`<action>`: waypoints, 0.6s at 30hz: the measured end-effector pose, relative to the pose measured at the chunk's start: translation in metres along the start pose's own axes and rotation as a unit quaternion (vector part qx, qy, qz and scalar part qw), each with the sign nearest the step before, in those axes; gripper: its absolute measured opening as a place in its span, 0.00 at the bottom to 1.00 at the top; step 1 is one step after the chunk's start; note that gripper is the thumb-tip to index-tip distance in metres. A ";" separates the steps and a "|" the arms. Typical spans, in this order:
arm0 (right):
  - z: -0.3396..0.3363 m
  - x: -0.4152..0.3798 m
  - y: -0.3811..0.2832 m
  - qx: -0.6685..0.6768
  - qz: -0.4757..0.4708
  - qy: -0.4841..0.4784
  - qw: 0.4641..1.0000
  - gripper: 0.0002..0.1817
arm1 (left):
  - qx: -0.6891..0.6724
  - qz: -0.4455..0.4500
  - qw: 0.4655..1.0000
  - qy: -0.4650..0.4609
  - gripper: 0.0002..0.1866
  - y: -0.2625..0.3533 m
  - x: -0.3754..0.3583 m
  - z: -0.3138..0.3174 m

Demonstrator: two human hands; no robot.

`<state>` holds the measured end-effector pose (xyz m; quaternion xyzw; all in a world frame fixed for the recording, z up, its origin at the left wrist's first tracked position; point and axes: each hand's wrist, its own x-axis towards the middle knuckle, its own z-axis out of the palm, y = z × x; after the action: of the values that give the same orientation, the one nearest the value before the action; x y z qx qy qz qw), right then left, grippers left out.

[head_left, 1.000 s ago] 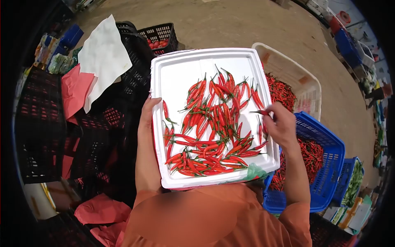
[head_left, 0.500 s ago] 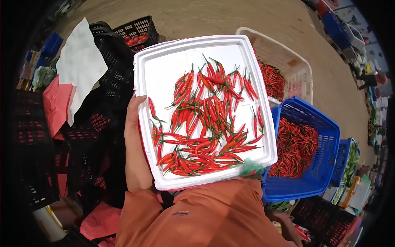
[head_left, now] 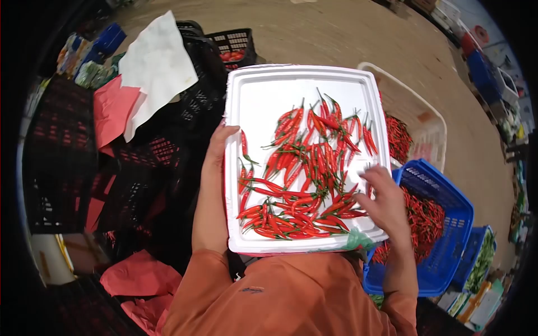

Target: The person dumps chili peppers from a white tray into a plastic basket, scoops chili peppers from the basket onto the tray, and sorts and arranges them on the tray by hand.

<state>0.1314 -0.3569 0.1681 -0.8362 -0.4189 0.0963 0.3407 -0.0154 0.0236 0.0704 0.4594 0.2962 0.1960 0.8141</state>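
Observation:
A white foam lid bears many red chillies with green stems, mostly over its middle and lower part. My left hand grips the lid's left edge, its thumb on the rim and its other fingers hidden beneath. Over the right side of the lid is my right hand, with thumb and forefinger apart close to some chillies. No chilli shows clearly in it. A scrap of green plastic film lies at the lid's lower right corner.
To the right stand a blue basket of red chillies and a cream basket with more. Black crates fill the left side, with white paper and red paper on top. A black crate behind holds red tomatoes.
My right hand has come up from low on the right to over the lid's right side. The view has shifted, so the lid and baskets appear further right and lower.

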 end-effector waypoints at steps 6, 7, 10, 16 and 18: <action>0.095 0.035 -0.054 -0.116 -0.085 -0.057 0.988 0.45 | -0.011 0.021 1.000 -0.015 0.33 -0.001 -0.006 -0.001; 0.101 0.032 -0.057 -0.131 -0.115 -0.039 0.984 0.39 | -0.007 0.018 1.000 -0.012 0.33 0.000 -0.006 -0.002; 0.103 0.029 -0.050 -0.112 -0.098 -0.078 0.986 0.33 | 0.028 0.019 0.999 0.018 0.34 0.003 -0.007 -0.003; 0.080 0.040 0.000 0.015 -0.048 0.037 0.998 0.18 | 0.026 0.009 0.999 0.020 0.35 0.002 -0.004 0.001; 0.070 0.040 0.024 -0.022 -0.052 0.079 0.995 0.17 | 0.027 0.005 0.999 0.024 0.35 0.004 -0.006 0.005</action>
<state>0.1408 -0.3026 0.1050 -0.8258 -0.4352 0.0029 0.3586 -0.0168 0.0185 0.0778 0.4782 0.3185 0.2032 0.7928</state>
